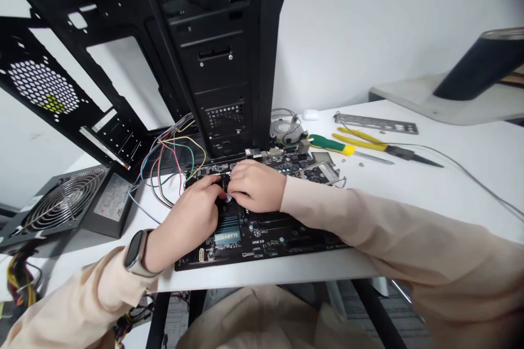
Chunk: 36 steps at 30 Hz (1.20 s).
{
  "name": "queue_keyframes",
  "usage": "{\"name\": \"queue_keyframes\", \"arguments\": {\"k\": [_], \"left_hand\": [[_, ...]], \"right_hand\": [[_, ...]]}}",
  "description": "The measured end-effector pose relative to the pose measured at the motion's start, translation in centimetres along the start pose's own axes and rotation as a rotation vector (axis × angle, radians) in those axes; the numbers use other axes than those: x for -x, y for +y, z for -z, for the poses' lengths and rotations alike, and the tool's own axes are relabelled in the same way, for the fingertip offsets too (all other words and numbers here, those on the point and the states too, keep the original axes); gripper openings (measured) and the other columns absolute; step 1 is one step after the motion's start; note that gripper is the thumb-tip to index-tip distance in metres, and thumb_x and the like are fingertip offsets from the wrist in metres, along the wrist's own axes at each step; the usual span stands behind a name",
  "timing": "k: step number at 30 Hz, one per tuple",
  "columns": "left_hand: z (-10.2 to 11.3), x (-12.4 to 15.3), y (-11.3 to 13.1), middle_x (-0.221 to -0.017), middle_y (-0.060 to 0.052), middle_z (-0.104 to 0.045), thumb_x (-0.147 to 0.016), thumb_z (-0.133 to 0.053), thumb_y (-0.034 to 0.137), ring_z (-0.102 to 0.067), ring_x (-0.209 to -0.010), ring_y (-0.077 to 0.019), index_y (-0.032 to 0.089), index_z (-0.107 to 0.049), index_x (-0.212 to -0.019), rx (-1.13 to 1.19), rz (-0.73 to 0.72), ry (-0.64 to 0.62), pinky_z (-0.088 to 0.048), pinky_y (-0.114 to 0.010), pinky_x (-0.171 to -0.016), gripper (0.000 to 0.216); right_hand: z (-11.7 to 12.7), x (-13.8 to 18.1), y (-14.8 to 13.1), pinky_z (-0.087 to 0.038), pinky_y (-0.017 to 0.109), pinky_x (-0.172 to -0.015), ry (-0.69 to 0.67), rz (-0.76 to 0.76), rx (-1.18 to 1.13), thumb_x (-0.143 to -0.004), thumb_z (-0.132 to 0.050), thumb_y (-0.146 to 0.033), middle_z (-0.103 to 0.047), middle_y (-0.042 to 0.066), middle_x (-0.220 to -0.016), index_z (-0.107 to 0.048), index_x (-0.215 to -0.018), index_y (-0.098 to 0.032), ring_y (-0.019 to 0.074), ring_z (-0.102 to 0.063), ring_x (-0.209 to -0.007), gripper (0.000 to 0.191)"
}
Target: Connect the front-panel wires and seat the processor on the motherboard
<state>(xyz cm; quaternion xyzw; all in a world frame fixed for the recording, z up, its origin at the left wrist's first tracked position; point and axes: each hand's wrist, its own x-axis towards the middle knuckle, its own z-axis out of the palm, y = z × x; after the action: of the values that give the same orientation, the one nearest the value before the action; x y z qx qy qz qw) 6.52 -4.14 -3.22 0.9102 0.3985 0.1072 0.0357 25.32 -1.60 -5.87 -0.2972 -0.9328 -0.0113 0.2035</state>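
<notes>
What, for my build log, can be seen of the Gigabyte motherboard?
The Gigabyte motherboard is a black circuit board lying flat on a white desk, near the desk's front edge. A blue heatsink carries the GIGABYTE name, with "USB 3.0" printed nearby. Expansion slots run across its right part, and connectors stand along the far edge. The left hand and right hand rest over its middle, hiding much of it.
</notes>
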Motion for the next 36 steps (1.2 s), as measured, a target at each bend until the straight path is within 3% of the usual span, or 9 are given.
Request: {"name": "queue_keyframes", "arguments": {"k": [6,13,18,26,36], "left_hand": [[-0.1,0.4,0.0,-0.120,-0.018,-0.060,-0.077,-0.039,0.002,-0.058,-0.115,-0.0282,0.010,-0.067,-0.092,-0.002,-0.011,0.040,-0.049,-0.042,-0.101,0.033],[-0.6,0.7,0.2,-0.118,-0.021,-0.060,-0.083,-0.037,0.007,-0.060,-0.108,-0.0319,0.007,-0.065,-0.095,-0.112,-0.045,0.076,-0.051,-0.049,-0.094,0.030],[-0.9,0.9,0.4,-0.112,-0.019,-0.062,-0.083,-0.037,0.007,-0.062,-0.099,-0.0300,0.008,-0.064,-0.091,-0.148,-0.074,0.130,-0.054,-0.048,-0.089,0.027],[-0.9,0.9,0.5,-0.108,-0.017,-0.065,-0.084,-0.038,0.008,-0.064,-0.096,-0.0292,0.009,-0.065,-0.089,-0.180,-0.086,0.150,-0.054,-0.047,-0.087,0.027],[-0.5,0.9,1.5,-0.118,-0.017,-0.064,-0.081,-0.035,0.006,-0.066,-0.097,-0.0297,0.010,-0.064,-0.096,-0.232,0.033,0.010,-0.054,-0.048,-0.080,0.032]], "right_hand": [[-0.1,0.1,0.0,-0.040,0.037,-0.088,-0.009,0.012,0.004,-0.082,-0.048,-0.017,-0.068,0.007,-0.076,-0.069,-0.078,-0.015,0.0199,-0.060,-0.082,0.021],[0.6,0.0,-0.5,-0.040,0.035,-0.085,-0.010,-0.112,-0.083,-0.080,-0.058,-0.027,-0.069,0.008,-0.081,-0.070,-0.088,-0.014,0.0198,-0.060,-0.082,0.019],[1.5,-0.3,-1.4,-0.038,0.038,-0.084,-0.069,-0.159,-0.057,-0.077,-0.063,-0.035,-0.068,0.007,-0.081,-0.069,-0.084,-0.015,0.0221,-0.058,-0.083,0.022],[1.5,-0.5,-1.9,-0.035,0.036,-0.081,-0.130,-0.208,-0.030,-0.078,-0.060,-0.032,-0.066,0.007,-0.080,-0.070,-0.082,-0.016,0.0228,-0.055,-0.084,0.019],[1.5,-0.6,-2.3,-0.034,0.036,-0.080,-0.144,-0.233,-0.005,-0.079,-0.057,-0.028,-0.065,0.007,-0.081,-0.068,-0.083,-0.015,0.0222,-0.052,-0.085,0.017]]}}
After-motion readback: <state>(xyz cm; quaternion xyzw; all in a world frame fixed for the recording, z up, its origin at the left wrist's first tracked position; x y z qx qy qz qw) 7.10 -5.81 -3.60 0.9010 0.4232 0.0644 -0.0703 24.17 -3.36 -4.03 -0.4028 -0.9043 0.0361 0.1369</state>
